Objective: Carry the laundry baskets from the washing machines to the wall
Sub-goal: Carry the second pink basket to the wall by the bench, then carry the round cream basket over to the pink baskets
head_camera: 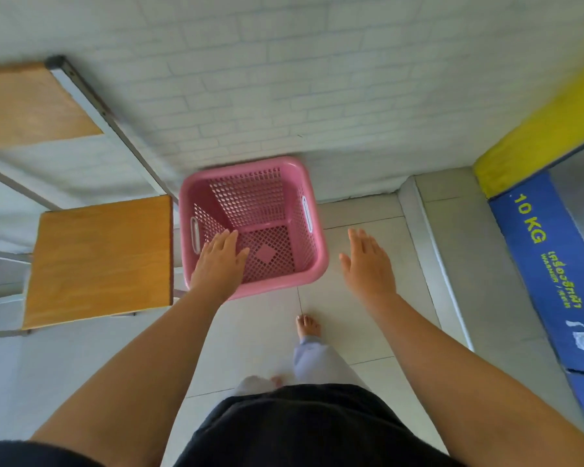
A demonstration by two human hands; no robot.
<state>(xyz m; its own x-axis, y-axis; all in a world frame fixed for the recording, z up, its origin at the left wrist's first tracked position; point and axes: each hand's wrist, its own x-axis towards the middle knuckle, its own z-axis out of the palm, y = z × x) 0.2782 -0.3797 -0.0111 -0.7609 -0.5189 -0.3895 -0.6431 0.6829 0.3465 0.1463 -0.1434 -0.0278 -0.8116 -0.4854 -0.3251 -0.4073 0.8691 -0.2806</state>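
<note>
An empty pink laundry basket [267, 183] with perforated sides stands on the tiled floor, its far side against the white brick wall [284, 79]. My left hand [218, 262] hovers flat over the basket's near left corner, fingers apart, holding nothing. My right hand [368, 262] is spread open over the floor just right of the basket, clear of its rim.
A wooden-topped stool [98, 261] stands directly left of the basket, under a wooden table [31, 102] with a metal frame. A blue and yellow washing machine [547, 257] marked 10 KG is at the right. My bare feet [309, 326] are on the tiles behind the basket.
</note>
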